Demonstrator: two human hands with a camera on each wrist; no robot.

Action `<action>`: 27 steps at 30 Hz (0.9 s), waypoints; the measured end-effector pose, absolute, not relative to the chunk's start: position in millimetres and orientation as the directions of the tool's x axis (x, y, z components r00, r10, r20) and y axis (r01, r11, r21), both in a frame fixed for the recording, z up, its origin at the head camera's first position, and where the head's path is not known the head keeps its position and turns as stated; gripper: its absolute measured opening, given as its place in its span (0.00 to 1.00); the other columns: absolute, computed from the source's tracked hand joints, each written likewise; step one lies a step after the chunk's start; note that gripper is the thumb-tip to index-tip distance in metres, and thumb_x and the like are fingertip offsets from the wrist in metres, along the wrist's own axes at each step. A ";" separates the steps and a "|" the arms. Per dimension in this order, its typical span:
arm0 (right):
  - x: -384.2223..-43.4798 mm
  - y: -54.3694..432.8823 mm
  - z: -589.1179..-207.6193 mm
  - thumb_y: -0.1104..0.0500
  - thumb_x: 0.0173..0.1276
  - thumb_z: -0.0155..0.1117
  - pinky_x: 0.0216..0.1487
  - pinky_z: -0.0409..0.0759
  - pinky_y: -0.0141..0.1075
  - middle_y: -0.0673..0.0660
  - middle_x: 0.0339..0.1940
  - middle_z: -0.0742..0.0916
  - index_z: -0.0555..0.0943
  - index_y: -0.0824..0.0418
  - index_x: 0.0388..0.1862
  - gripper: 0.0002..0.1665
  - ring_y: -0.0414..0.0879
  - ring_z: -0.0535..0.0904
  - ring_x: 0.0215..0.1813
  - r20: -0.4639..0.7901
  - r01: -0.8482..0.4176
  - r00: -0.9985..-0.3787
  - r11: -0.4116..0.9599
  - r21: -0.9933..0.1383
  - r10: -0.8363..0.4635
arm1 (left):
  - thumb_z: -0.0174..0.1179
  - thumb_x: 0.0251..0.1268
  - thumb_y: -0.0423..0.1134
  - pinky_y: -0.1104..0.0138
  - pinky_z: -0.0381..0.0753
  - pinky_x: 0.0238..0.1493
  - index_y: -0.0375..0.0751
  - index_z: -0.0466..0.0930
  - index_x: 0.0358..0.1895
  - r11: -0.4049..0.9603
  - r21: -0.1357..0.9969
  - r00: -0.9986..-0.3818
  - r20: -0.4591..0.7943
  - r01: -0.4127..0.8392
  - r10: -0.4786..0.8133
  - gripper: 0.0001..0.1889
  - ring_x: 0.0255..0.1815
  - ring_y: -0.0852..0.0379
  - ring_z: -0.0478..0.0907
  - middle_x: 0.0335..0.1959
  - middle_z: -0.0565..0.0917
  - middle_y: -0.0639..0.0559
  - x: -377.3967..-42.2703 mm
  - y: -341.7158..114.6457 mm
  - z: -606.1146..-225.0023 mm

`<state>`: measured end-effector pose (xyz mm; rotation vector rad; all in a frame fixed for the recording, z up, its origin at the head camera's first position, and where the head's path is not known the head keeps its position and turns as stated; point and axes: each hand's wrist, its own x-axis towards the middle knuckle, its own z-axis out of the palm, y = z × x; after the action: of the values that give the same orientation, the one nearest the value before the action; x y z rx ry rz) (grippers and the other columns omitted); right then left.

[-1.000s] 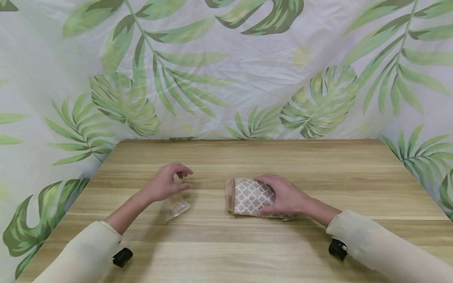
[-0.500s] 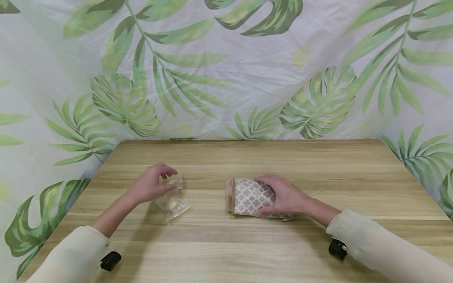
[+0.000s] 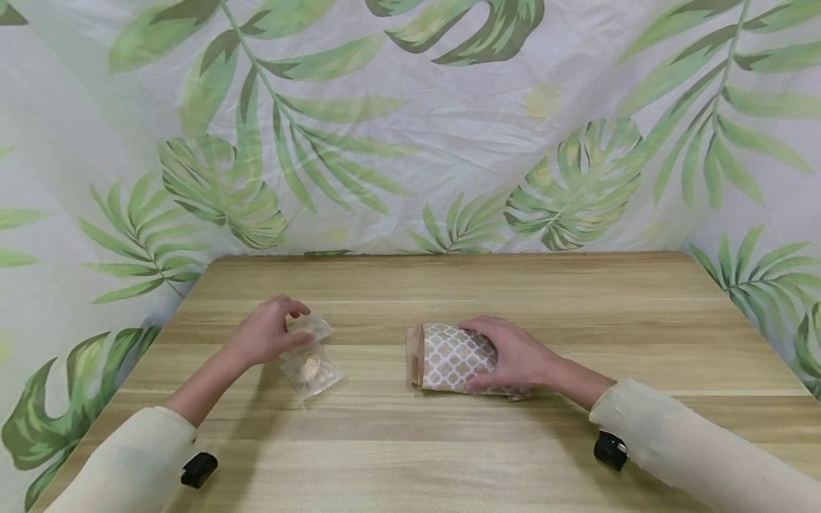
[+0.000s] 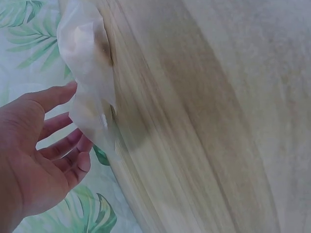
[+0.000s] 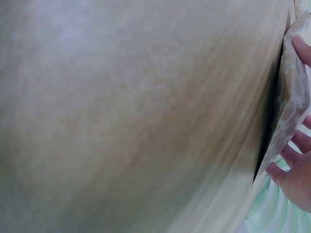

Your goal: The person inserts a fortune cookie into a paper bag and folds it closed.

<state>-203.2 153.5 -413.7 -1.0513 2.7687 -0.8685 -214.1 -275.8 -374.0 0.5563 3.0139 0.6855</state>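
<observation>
On the wooden table we see two packages, well apart. To the left lies a clear plastic bag with a small pale, roundish thing inside. Our left hand is beside it, thumb and fingers loosely bent with a wide gap between them, and part of the bag shows in that gap. In the left wrist view the thumb meets the bag's edge in the picture, but we cannot tell whether it really touches; we see no firm hold.

Near the middle of the table lies a paper packet, tan with a white lattice pattern, its layered brown end facing left. Our right hand grips it from the right, spread wide over it, with the thumb along the near side and the fingers toward the far side.

We wear cream sleeves, with a small black device under each wrist. Behind the table hangs a pale cloth printed with green leaves.
</observation>
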 end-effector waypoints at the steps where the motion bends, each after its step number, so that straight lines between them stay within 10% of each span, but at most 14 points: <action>1: -203.4 153.6 -413.8 0.42 0.47 0.87 0.70 0.72 0.56 0.62 0.68 0.81 0.74 0.64 0.73 0.57 0.60 0.76 0.69 0.142 -0.596 -0.766 0.610 -0.523 -0.627 | 0.74 0.61 0.38 0.55 0.80 0.34 0.25 0.83 0.52 0.845 0.413 -0.938 0.078 0.340 0.339 0.21 0.32 0.50 0.78 0.46 0.82 0.32 -215.2 -276.5 -374.0; 12: -203.5 154.2 -413.5 0.42 0.47 0.87 0.70 0.73 0.56 0.62 0.67 0.81 0.74 0.64 0.72 0.57 0.60 0.77 0.69 0.155 -0.604 -0.759 0.597 -0.528 -0.632 | 0.72 0.64 0.37 0.42 0.80 0.47 0.24 0.82 0.53 0.867 0.380 -0.945 0.075 0.322 0.319 0.21 0.47 0.31 0.81 0.47 0.82 0.30 -221.5 -282.7 -373.8; 21: -204.4 154.0 -412.7 0.42 0.47 0.87 0.69 0.74 0.56 0.62 0.67 0.82 0.74 0.64 0.72 0.56 0.59 0.77 0.68 0.155 -0.610 -0.755 0.597 -0.522 -0.637 | 0.65 0.68 0.29 0.45 0.81 0.44 0.25 0.83 0.53 0.794 0.441 -0.903 0.113 0.419 0.414 0.14 0.45 0.37 0.82 0.50 0.83 0.31 -222.7 -296.2 -370.4; 27: -203.9 154.3 -412.3 0.42 0.47 0.87 0.69 0.74 0.56 0.62 0.67 0.81 0.74 0.64 0.72 0.56 0.60 0.77 0.69 0.154 -0.609 -0.756 0.597 -0.523 -0.636 | 0.55 0.45 0.21 0.35 0.74 0.60 0.25 0.79 0.62 0.673 0.497 -0.803 0.087 0.548 0.590 0.32 0.66 0.30 0.75 0.62 0.82 0.33 -223.1 -310.3 -364.6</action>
<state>-203.9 154.3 -412.3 -1.0781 2.7633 -0.8764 -223.1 -310.3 -364.6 0.9542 2.7983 0.7909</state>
